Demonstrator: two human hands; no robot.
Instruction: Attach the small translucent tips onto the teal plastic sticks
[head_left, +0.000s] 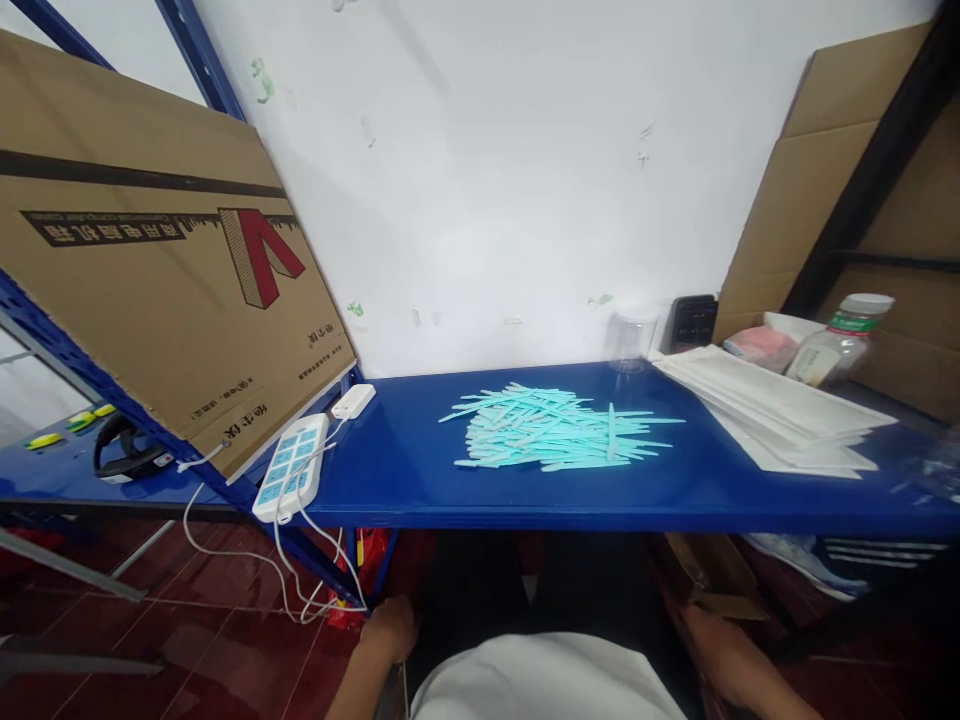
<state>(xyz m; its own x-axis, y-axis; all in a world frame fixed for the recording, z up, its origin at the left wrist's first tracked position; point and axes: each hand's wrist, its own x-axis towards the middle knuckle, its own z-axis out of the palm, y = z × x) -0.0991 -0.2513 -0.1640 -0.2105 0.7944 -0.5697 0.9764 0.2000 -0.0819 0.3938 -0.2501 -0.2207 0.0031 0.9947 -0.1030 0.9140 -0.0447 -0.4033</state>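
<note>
Below the table's front edge, my left hand (391, 628) hangs beside my left thigh, near the white cables. Its fingers point down and are mostly hidden, so I cannot make out whether it holds anything. On the other side, my right hand (709, 635) is low beside my right thigh, close to an open cardboard box (712, 570); its fingers are hidden too. Both hands are apart from the tabletop. A heap of thin turquoise sticks (547, 430) lies on the blue table (420, 495), mostly lengthwise, with one stick standing out crosswise at the right.
A white power strip (292, 465) with cables sits at the table's left end, beside a large cardboard panel (165, 260). At the right are white paper sheets (780, 410), a clear plastic cup (632, 340), a black device (691, 322) and a bottle (840, 340).
</note>
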